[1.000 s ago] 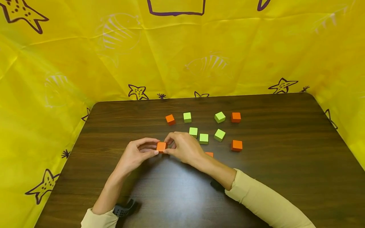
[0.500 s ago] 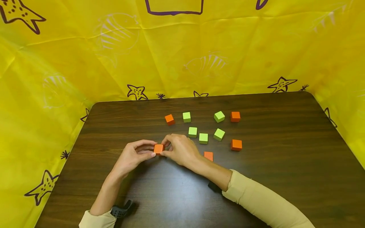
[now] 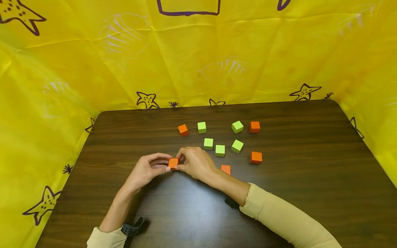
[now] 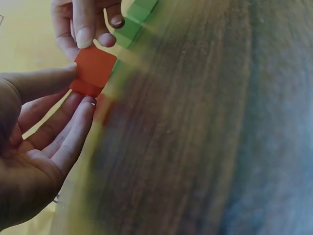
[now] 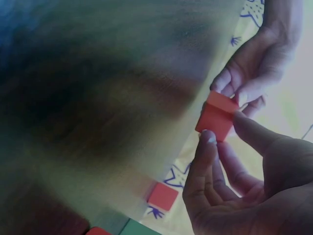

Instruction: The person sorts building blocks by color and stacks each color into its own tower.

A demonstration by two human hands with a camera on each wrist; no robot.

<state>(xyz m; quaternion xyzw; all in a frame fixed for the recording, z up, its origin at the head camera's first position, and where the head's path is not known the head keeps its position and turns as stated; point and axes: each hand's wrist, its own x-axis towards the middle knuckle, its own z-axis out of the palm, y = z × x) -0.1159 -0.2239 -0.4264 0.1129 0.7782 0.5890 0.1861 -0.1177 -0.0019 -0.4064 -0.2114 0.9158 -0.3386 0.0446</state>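
Both hands meet over the table's left-centre part at one orange cube (image 3: pixel 173 164). My left hand (image 3: pixel 148 171) pinches it from the left, between thumb and fingertips; the left wrist view shows the cube (image 4: pixel 96 67) with the thumb at one edge and fingers at another. From the right, my right hand (image 3: pixel 198 163) pinches the same cube (image 5: pixel 215 116) with thumb and forefinger. Whether the cube touches the table I cannot tell. Behind the right hand sit green cubes (image 3: pixel 208 144), and another orange cube (image 3: pixel 225 169) lies beside the right wrist, partly hidden by the forearm.
More loose cubes lie on the dark wooden table (image 3: pixel 297 193): an orange one (image 3: pixel 183 130) and a green one (image 3: pixel 202 127) behind the hands, several green ones around (image 3: pixel 237 146), orange ones at right (image 3: pixel 255 157). A yellow patterned cloth (image 3: pixel 186 62) surrounds the table's back and sides.
Both hands have shifted slightly toward the body with the orange cube between them. The orange cube by the right wrist shows more now. The other cubes stay in place.
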